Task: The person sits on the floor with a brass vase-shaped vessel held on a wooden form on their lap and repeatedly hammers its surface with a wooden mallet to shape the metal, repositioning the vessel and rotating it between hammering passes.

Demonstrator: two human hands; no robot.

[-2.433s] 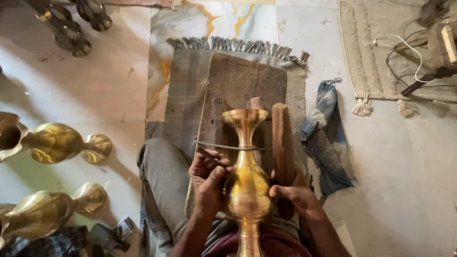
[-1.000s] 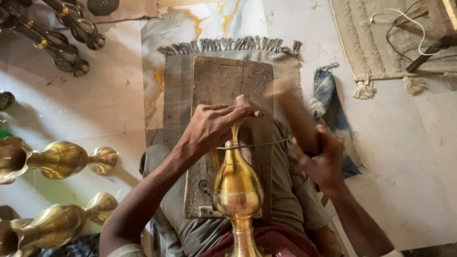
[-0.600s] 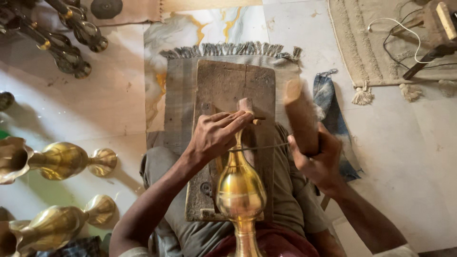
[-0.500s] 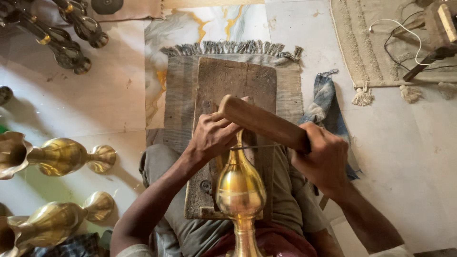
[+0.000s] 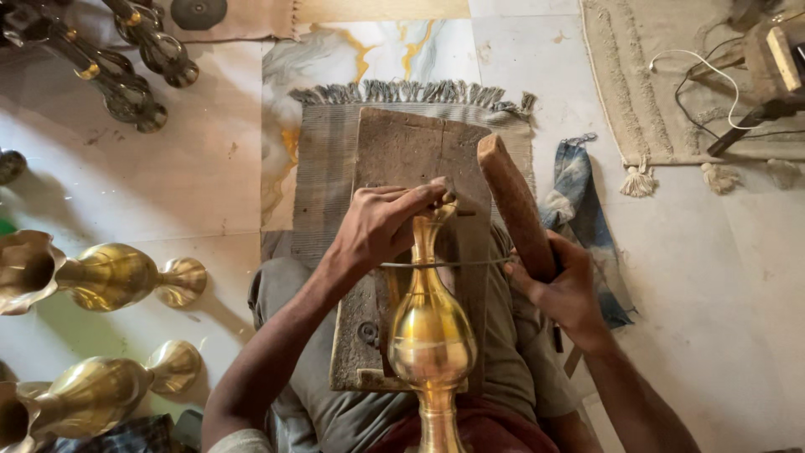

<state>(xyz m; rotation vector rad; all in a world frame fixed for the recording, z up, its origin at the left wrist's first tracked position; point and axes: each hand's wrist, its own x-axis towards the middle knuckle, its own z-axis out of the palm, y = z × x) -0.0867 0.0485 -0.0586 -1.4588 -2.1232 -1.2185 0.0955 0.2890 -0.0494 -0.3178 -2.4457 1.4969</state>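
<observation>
A polished brass vase (image 5: 430, 331) lies along my lap with its neck pointing away, resting on a worn wooden board (image 5: 415, 159). My left hand (image 5: 377, 226) is closed over the vase's mouth, its fingers pinching a small tool there. A thin metal wire (image 5: 457, 263) crosses the neck. My right hand (image 5: 563, 285) grips a thick wooden mallet stick (image 5: 514, 205), raised and angled up and away, to the right of the vase.
Two finished brass vases (image 5: 109, 275) (image 5: 92, 390) lie on the floor at left. Darker metal pieces (image 5: 126, 59) sit at the top left. A fringed mat (image 5: 323, 168) lies under the board, a blue cloth (image 5: 579, 193) beside it, a beige rug (image 5: 662, 75) with cables at the top right.
The mallet has lifted off the vase's mouth, where it lay across half a second ago, and now stands to the right. My left hand stays on the mouth.
</observation>
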